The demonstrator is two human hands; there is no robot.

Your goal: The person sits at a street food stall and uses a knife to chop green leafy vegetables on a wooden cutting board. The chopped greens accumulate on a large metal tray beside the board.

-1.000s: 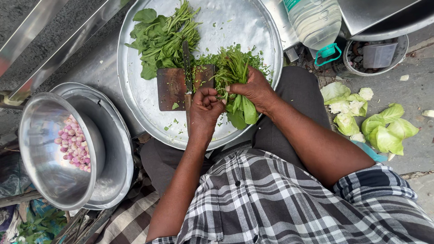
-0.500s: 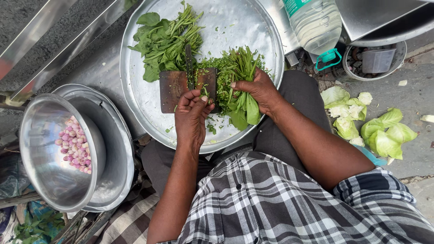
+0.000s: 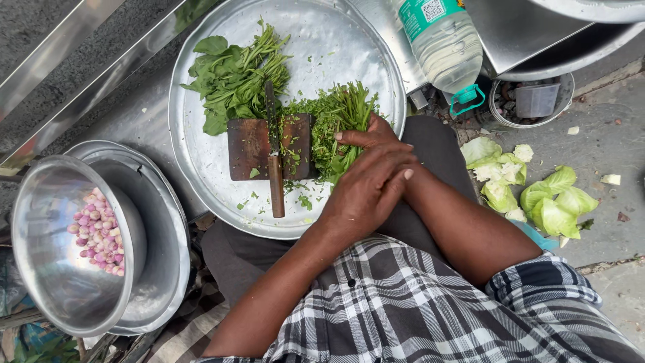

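Observation:
A large round steel tray (image 3: 201, 175) rests on my lap. On it a small wooden board (image 3: 248, 144) carries a knife (image 3: 275, 175) that lies loose, handle toward me. Right of the board is a heap of chopped greens (image 3: 312, 128). My right hand (image 3: 366, 139) grips a bunch of leafy stems (image 3: 349, 107) beside that heap. My left hand (image 3: 369, 191) lies across the right hand and wrist with its fingers stretched out and nothing in it. Whole leafy greens (image 3: 232, 77) are piled at the tray's far left.
A steel bowl (image 3: 47, 269) with small pink shallots (image 3: 97, 232) sits in stacked pans at my left. A plastic water bottle (image 3: 443, 44) lies beyond the tray. A small steel pot (image 3: 531, 101) and torn cabbage leaves (image 3: 537, 195) are on the ground at right.
My left hand let go of the knife, which now lies on the board, and crossed to the right over my right hand. The right hand still holds the bunch.

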